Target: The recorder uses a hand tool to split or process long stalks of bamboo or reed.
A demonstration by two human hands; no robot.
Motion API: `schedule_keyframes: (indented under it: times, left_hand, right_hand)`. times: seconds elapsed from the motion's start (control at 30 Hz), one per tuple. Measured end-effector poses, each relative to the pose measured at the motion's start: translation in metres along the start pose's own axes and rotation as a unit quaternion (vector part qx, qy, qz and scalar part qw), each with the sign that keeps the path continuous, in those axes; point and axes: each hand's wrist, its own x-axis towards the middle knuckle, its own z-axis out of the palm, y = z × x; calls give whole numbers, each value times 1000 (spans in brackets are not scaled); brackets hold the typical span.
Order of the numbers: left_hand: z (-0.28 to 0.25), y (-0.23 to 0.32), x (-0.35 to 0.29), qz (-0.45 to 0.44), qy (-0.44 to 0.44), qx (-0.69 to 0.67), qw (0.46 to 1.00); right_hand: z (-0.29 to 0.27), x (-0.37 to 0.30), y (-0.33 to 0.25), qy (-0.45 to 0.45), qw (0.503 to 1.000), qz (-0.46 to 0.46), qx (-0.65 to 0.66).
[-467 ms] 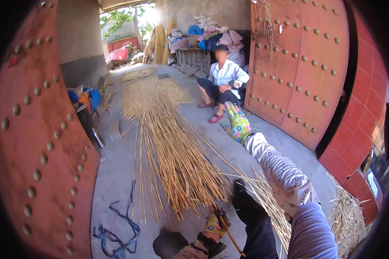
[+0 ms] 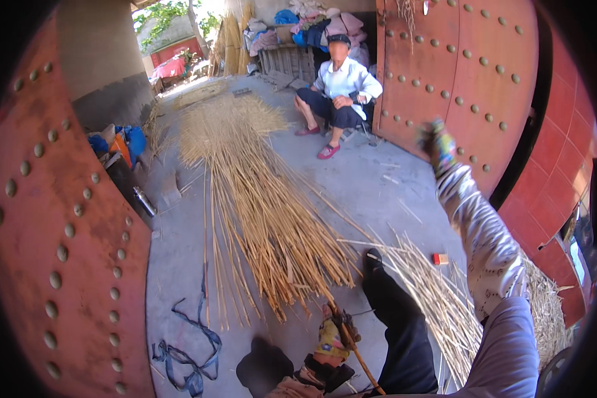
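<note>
My left hand (image 2: pixel 332 336), in a flowered glove with a dark palm, is low in the middle. Its fingers are closed around a long brown stalk (image 2: pixel 363 366) that slants down to the lower edge. Just beyond this hand lie the thick butt ends of a large bundle of dry stalks (image 2: pixel 272 245), spread lengthwise on the floor with feathery tops at the far end. My right arm reaches out to the right, off the bundle. Motion blurs my right hand (image 2: pixel 438 147), also gloved, in front of the red door; its fingers cannot be made out.
Pale stripped stalks (image 2: pixel 431 292) lie beside my right leg (image 2: pixel 398 338), near a small red box (image 2: pixel 440 259). A dark strap (image 2: pixel 192 358) is tangled at the left. A person (image 2: pixel 341 93) sits beside the studded red door (image 2: pixel 458 79). A flask (image 2: pixel 144 201) stands by the left door.
My right hand has swung right and upward, away from the bundle. The small red box now shows beneath that arm. My left hand keeps its hold on the stalk; the view has shifted slightly.
</note>
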Motion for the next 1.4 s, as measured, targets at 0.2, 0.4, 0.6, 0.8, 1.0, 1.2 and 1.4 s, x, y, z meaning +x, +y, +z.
schedule_keyframes:
  times: [0.2,0.4,0.6,0.8,1.0,1.2,1.4]
  left_hand:
    - [-14,0,13,47,25,14,999]
    - [-39,-38,52,29,72,27,997]
    - [-20,-72,36,22,31,-21,999]
    - [22,-112,33,28,75,41,996]
    - [-43,-80,118,132,75,-106,983]
    - [-11,-136,50,120,168,-37,978]
    - [-14,-132,51,112,166,-23,980]
  right_hand:
    - [-46,-159,74,-299,876,218,-308]
    - [-77,-375,56,-170,691,690,-133]
    - [-82,-395,62,-171,729,662,-27]
    - [-131,-420,17,-134,785,599,-83]
    - [-212,-488,-49,-89,670,737,-21]
    - [-205,-468,-52,-88,674,732,-43]
    - [-164,-422,49,-199,710,676,-2]
